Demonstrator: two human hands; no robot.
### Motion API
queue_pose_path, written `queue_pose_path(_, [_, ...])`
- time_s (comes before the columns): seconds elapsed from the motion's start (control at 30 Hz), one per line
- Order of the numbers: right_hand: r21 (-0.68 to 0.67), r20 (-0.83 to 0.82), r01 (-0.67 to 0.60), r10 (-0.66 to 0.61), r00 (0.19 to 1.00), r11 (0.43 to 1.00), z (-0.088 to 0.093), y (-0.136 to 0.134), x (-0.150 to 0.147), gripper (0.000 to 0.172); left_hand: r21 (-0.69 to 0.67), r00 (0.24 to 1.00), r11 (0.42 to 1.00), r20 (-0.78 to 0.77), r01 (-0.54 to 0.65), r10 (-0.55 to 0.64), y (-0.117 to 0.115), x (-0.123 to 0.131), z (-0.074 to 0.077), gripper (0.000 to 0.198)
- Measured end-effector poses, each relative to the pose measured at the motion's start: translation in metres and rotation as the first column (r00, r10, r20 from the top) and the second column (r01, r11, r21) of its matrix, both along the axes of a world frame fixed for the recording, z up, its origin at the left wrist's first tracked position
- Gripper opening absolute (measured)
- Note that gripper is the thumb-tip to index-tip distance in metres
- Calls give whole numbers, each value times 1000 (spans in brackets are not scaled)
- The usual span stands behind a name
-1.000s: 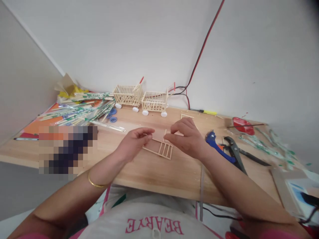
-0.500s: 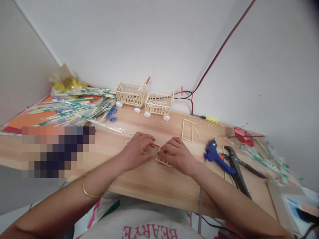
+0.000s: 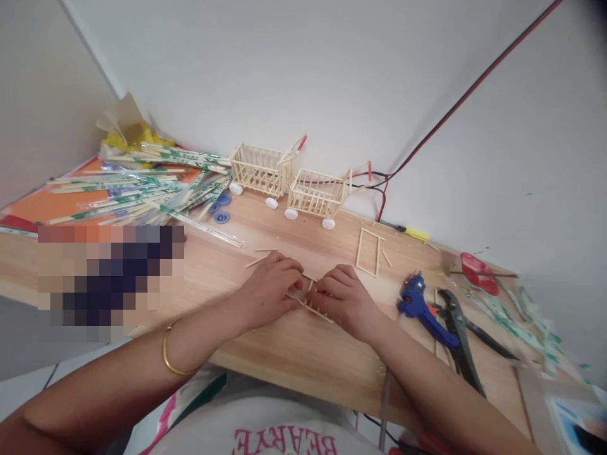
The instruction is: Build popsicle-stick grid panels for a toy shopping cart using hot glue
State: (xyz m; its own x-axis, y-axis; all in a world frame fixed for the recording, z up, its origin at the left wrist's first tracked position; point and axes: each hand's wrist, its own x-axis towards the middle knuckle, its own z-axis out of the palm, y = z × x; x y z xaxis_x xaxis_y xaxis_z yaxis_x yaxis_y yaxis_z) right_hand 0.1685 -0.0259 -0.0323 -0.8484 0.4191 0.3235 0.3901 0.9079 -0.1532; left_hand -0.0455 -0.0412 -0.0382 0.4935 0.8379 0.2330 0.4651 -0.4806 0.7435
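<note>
My left hand and my right hand rest close together on the wooden table. Both have their fingers curled down onto a small slatted panel of thin wooden sticks that lies flat between them. Most of the panel is hidden under my fingers; only its near edge and a few slats show. A gold bangle sits on my left wrist.
Two stick-built carts with white wheels stand by the wall. A rectangular stick frame lies right of my hands. A blue glue gun and black pliers lie further right. Wrapped chopsticks pile at left.
Both hands have come down and closer together onto the stick panel, pressing it flat on the table. The view has shifted, so the carts and frame sit further right.
</note>
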Motion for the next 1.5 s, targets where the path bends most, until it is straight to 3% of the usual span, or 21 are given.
queue_pose_path(0.87, [-28,186,33,-27,982,999,9,-4,-12,9,-64,995,998,92,-20,26,0,3,-4,13])
queue_pose_path(1.17, [6,196,25,-26,980,1000,6,-5,-14,12,27,1000,1000,-29,9,-8,1,2,-6,12])
queue_pose_path(1.33, [-64,63,77,-73,995,995,16,0,-6,12,36,992,999,-120,27,-23,0,1,-2,10])
queue_pose_path(1.5, [-118,-133,265,-279,951,957,41,7,16,16,-19,995,1000,-101,5,-7,1,-2,1,6])
